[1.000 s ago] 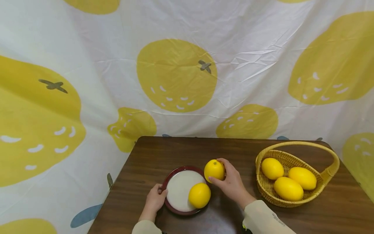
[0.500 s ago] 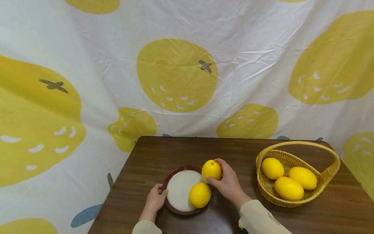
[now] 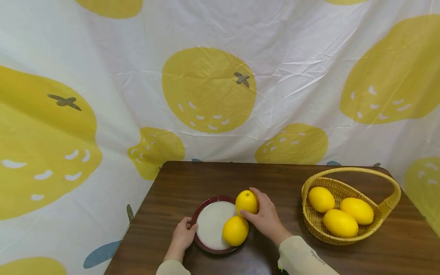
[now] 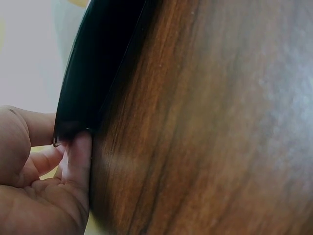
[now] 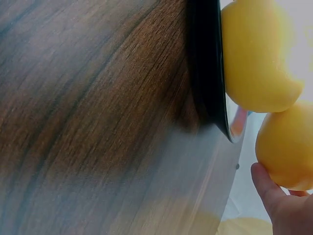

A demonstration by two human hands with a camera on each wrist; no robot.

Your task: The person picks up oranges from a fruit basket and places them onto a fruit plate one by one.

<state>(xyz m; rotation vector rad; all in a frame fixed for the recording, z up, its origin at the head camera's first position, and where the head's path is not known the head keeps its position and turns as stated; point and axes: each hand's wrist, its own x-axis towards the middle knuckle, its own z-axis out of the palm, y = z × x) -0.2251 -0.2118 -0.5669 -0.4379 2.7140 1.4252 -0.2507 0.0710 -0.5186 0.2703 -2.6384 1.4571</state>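
My left hand [image 3: 183, 233] pinches the left rim of a round plate [image 3: 204, 209] with a dark red edge and a white middle. In the left wrist view its fingers [image 4: 77, 159] are at the plate's dark underside [image 4: 93, 73]. One yellow lemon [image 3: 235, 231] lies on the plate's right side. My right hand [image 3: 266, 215] grips a second yellow fruit, a lemon with its stem end showing [image 3: 246, 202], over the plate's upper right rim. In the right wrist view this held lemon [image 5: 288, 147] appears against the lying lemon [image 5: 259, 58].
To the right stands a wicker basket [image 3: 311, 229] with a tall arched handle, holding three lemons [image 3: 340, 223]. Everything rests on a dark wooden table [image 3: 275, 177]. Behind it hangs a white cloth [image 3: 292, 49] printed with lemons.
My right hand has moved slightly left with its lemon, from beside the plate to over its rim. The left hand keeps its grip on the plate, which stays in place.
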